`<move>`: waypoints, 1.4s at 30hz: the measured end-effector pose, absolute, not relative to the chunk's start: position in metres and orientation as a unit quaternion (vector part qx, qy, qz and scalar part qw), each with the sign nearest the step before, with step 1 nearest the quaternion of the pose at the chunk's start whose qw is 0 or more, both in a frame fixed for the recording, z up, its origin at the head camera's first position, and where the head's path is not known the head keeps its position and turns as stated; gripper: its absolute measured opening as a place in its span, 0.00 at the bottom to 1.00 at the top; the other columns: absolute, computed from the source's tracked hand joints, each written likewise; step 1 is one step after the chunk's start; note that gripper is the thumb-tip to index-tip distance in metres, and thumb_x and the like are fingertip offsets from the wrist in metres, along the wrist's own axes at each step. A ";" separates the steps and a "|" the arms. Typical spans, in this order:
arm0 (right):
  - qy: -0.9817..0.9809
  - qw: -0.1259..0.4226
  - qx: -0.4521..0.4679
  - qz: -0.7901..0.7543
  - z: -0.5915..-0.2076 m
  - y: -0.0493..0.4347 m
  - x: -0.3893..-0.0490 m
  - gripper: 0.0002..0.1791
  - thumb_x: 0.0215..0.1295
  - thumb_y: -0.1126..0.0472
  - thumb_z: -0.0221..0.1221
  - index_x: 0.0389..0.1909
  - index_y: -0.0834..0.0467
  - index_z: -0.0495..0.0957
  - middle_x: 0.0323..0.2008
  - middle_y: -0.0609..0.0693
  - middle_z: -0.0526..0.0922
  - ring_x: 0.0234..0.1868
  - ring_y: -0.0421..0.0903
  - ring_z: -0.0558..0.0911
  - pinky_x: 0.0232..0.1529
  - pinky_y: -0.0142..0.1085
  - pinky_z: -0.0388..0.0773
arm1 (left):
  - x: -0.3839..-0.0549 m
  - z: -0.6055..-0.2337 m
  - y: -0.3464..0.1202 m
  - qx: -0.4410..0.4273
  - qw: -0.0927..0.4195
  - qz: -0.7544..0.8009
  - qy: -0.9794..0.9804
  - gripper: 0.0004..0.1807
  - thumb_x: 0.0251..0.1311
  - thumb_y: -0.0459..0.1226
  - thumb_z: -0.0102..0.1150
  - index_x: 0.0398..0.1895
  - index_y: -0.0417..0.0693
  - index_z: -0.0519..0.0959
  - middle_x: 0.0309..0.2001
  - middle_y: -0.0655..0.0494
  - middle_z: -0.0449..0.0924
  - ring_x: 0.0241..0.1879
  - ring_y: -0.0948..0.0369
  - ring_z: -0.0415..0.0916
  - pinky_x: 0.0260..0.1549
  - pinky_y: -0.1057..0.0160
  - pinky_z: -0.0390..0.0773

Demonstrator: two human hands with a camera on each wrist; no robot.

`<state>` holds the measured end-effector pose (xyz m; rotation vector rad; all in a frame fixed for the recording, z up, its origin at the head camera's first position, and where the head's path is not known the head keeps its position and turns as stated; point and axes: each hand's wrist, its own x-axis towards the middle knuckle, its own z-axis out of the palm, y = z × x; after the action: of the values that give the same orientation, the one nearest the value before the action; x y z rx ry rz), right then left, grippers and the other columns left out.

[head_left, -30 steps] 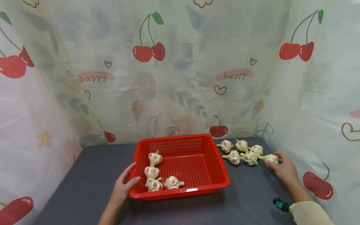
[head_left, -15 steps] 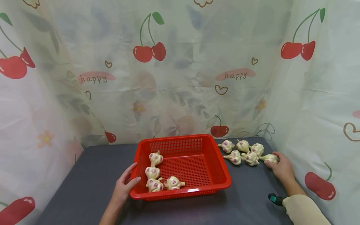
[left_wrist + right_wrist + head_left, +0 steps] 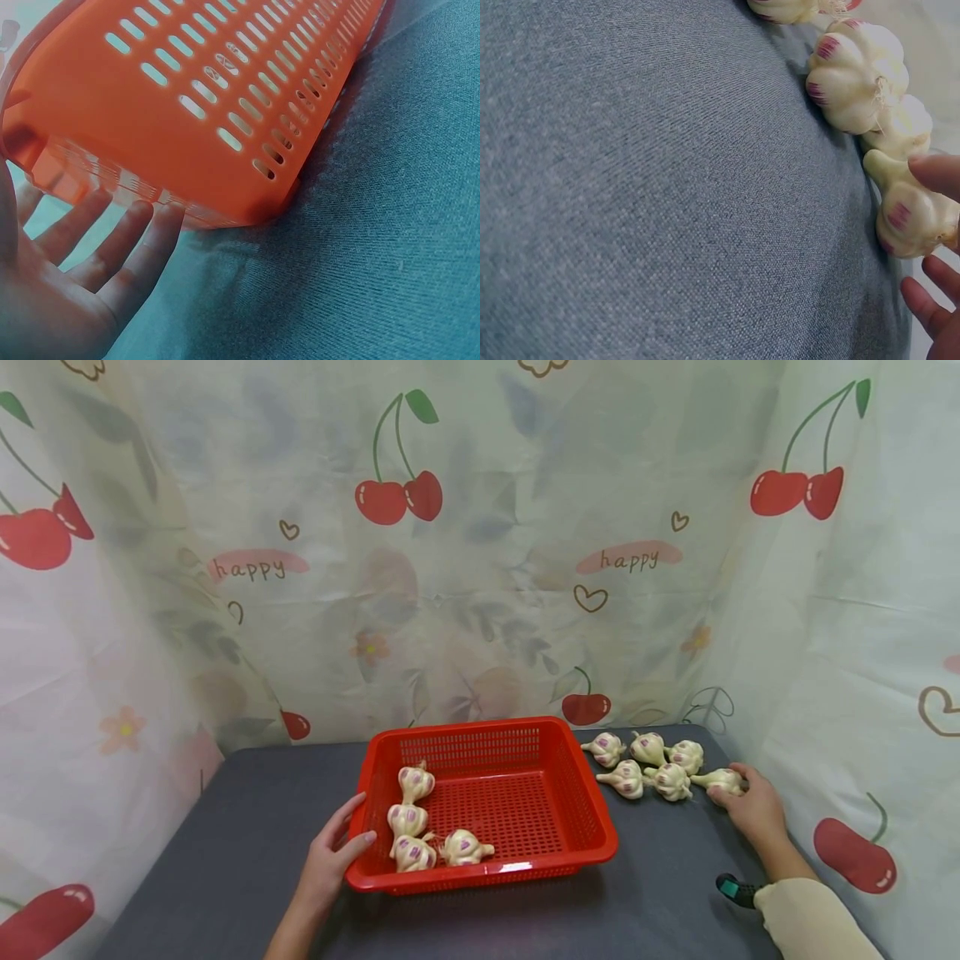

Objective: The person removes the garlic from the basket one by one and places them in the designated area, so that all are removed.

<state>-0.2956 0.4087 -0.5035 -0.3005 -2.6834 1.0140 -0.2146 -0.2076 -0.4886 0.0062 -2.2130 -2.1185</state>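
Note:
At the left end of a red plastic basket [image 3: 517, 810], my left hand [image 3: 324, 860] holds the rim, its thumb over the edge; the left wrist view shows its fingers [image 3: 154, 240] along the outside wall. Four-sided and slotted, the basket contains several garlic bulbs [image 3: 407, 820] along its left and front. Far right on the table, my right hand [image 3: 756, 810] has thumb and fingers around a garlic bulb [image 3: 722, 782], which lies beside the others. In the right wrist view, the thumb touches that bulb [image 3: 911, 214] near its stem, while two fingertips stand apart below it.
Several more garlic bulbs [image 3: 671, 782] lie in two rough rows right of the basket. The dark grey table [image 3: 247, 827] meets a cherry-printed curtain [image 3: 480, 610] at the back and sides. A black band [image 3: 737, 891] sits at the right wrist.
My right forearm has shifted slightly left and forward, with the hand staying at the same bulb. The left hand, the basket and the other bulbs have not visibly moved.

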 end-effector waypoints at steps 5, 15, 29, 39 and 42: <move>-0.917 0.140 -0.105 0.357 -0.505 0.409 -0.294 0.40 0.64 0.52 0.63 0.67 0.73 0.58 0.62 0.77 0.61 0.61 0.73 0.63 0.56 0.64 0.62 | -0.214 -0.489 -0.208 0.002 0.039 -0.693 -0.720 0.32 0.66 0.35 0.58 0.72 0.50 0.62 0.67 0.38 0.64 0.58 0.40 0.71 0.42 0.51 0.81; -0.919 0.203 -0.101 0.323 -0.489 0.395 -0.291 0.36 0.63 0.55 0.64 0.64 0.72 0.64 0.60 0.76 0.66 0.60 0.73 0.64 0.57 0.64 0.63 | -0.214 -0.489 -0.208 0.005 0.041 -0.692 -0.720 0.32 0.65 0.36 0.59 0.72 0.51 0.63 0.67 0.39 0.64 0.58 0.40 0.71 0.41 0.51 0.81; -0.906 0.234 0.016 0.353 -0.453 0.331 -0.285 0.32 0.62 0.56 0.66 0.63 0.66 0.68 0.60 0.72 0.67 0.58 0.69 0.68 0.49 0.62 0.68 | -0.214 -0.488 -0.207 -0.001 0.043 -0.694 -0.719 0.32 0.65 0.35 0.59 0.71 0.50 0.63 0.67 0.38 0.64 0.58 0.39 0.71 0.42 0.52 0.81; -0.887 0.186 0.089 0.414 -0.438 0.286 -0.282 0.31 0.61 0.60 0.66 0.63 0.65 0.69 0.61 0.67 0.69 0.60 0.65 0.67 0.55 0.62 0.68 | -0.214 -0.488 -0.207 -0.001 0.046 -0.695 -0.718 0.31 0.65 0.34 0.59 0.71 0.50 0.64 0.67 0.38 0.64 0.58 0.39 0.71 0.41 0.52 0.81; -0.884 0.174 0.107 0.421 -0.437 0.276 -0.282 0.31 0.61 0.60 0.66 0.63 0.64 0.69 0.61 0.66 0.69 0.61 0.64 0.67 0.55 0.62 0.69 | -0.214 -0.488 -0.207 0.001 0.045 -0.695 -0.718 0.32 0.65 0.35 0.59 0.71 0.50 0.64 0.67 0.38 0.64 0.58 0.39 0.71 0.41 0.51 0.81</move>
<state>-0.2818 0.2755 -0.4365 0.3020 -2.5047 1.1948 -0.2138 -0.2070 -0.4885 0.0033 -2.1927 -2.1214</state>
